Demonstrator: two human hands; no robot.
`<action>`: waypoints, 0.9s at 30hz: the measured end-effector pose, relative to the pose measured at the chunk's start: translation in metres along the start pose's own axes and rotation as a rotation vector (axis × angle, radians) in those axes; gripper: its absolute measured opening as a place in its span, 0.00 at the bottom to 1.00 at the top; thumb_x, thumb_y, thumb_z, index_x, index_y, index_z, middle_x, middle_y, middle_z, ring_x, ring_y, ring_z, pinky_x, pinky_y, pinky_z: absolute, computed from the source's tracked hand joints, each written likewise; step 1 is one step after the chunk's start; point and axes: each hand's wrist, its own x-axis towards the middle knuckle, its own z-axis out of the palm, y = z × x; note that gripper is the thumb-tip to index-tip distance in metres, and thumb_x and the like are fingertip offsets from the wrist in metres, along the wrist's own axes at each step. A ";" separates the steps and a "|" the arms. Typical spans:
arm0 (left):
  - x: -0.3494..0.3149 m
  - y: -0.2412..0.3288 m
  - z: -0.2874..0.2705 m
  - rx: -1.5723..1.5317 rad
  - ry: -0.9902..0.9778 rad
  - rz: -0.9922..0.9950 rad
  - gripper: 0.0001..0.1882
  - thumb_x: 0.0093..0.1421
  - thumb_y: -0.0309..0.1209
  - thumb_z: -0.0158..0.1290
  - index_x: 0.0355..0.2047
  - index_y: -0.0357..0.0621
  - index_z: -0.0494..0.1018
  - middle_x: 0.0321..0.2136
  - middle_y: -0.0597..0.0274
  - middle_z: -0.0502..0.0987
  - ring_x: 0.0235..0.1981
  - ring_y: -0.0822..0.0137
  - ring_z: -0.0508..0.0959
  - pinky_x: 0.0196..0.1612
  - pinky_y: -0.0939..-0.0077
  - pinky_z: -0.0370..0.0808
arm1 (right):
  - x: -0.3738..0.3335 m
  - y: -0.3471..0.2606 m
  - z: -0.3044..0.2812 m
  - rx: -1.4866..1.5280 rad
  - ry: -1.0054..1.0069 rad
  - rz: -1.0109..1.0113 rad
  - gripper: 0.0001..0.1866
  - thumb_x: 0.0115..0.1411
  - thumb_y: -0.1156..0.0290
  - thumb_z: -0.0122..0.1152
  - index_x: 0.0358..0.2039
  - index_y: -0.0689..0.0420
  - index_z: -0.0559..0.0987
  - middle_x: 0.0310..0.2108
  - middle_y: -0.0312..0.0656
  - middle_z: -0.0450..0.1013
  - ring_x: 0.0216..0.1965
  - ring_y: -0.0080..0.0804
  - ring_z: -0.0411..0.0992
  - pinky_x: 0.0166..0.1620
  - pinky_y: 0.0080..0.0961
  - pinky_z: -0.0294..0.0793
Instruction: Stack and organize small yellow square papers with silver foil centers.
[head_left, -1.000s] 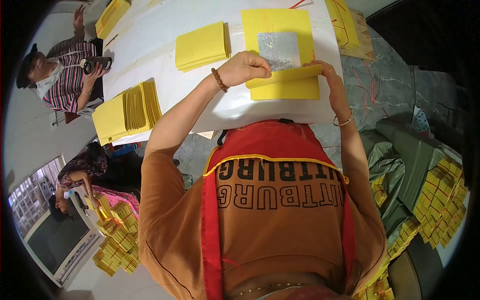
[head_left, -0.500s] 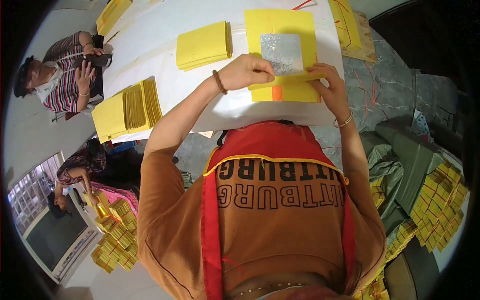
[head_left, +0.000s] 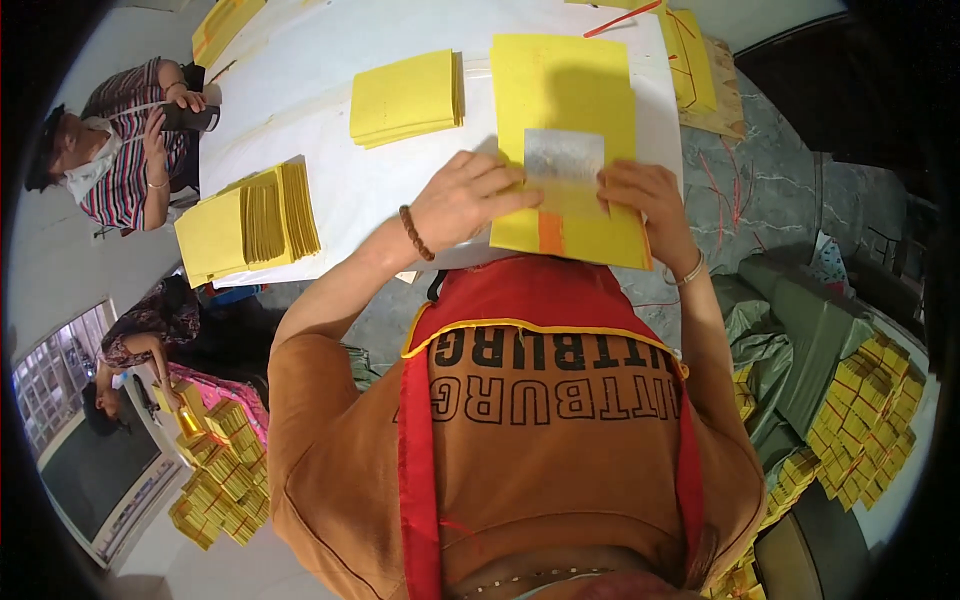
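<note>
In front of me a stack of yellow paper [head_left: 562,80] lies on the white table, its near edge close to my apron. The top sheet carries a silver foil square [head_left: 563,155], smeared by motion, and an orange strip [head_left: 551,235]. My left hand [head_left: 468,205] is closed on the sheet's left side beside the foil, fingertips over the paper. On the opposite side my right hand [head_left: 650,198] grips the right edge, fingers on top near the foil's corner. Both thumbs are partly hidden.
A neat yellow paper stack [head_left: 405,98] and a fanned yellow stack [head_left: 250,222] lie to the left on the white table [head_left: 340,185]. Red ties [head_left: 622,18] are at the far edge. A person in stripes [head_left: 125,150] sits at left. Bundled yellow paper [head_left: 865,420] is piled at right.
Both hands have come nearer to me and lower. The narrow fold they held across the sheet no longer shows; the paper now lies extended, foil and near edge closer to my apron.
</note>
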 end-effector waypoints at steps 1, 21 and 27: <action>0.000 0.005 -0.002 -0.014 0.014 -0.013 0.19 0.49 0.22 0.47 0.42 0.49 0.74 0.39 0.63 0.75 0.41 0.63 0.72 0.40 0.70 0.67 | -0.003 0.000 -0.001 0.040 -0.105 -0.014 0.16 0.45 0.69 0.65 0.37 0.52 0.78 0.44 0.38 0.73 0.51 0.39 0.66 0.52 0.32 0.59; 0.042 -0.036 0.032 -0.988 0.210 -0.954 0.12 0.60 0.35 0.51 0.33 0.36 0.72 0.16 0.72 0.67 0.16 0.82 0.61 0.19 0.85 0.59 | 0.034 0.001 0.025 0.554 0.245 0.798 0.25 0.52 0.72 0.60 0.52 0.56 0.69 0.34 0.38 0.75 0.28 0.17 0.68 0.33 0.15 0.68; 0.040 -0.044 0.034 -0.902 0.149 -0.989 0.12 0.58 0.36 0.53 0.26 0.40 0.69 0.15 0.73 0.65 0.14 0.83 0.60 0.17 0.85 0.57 | 0.033 0.009 0.033 0.535 0.288 0.785 0.24 0.52 0.72 0.60 0.52 0.57 0.70 0.39 0.43 0.75 0.34 0.22 0.72 0.38 0.19 0.70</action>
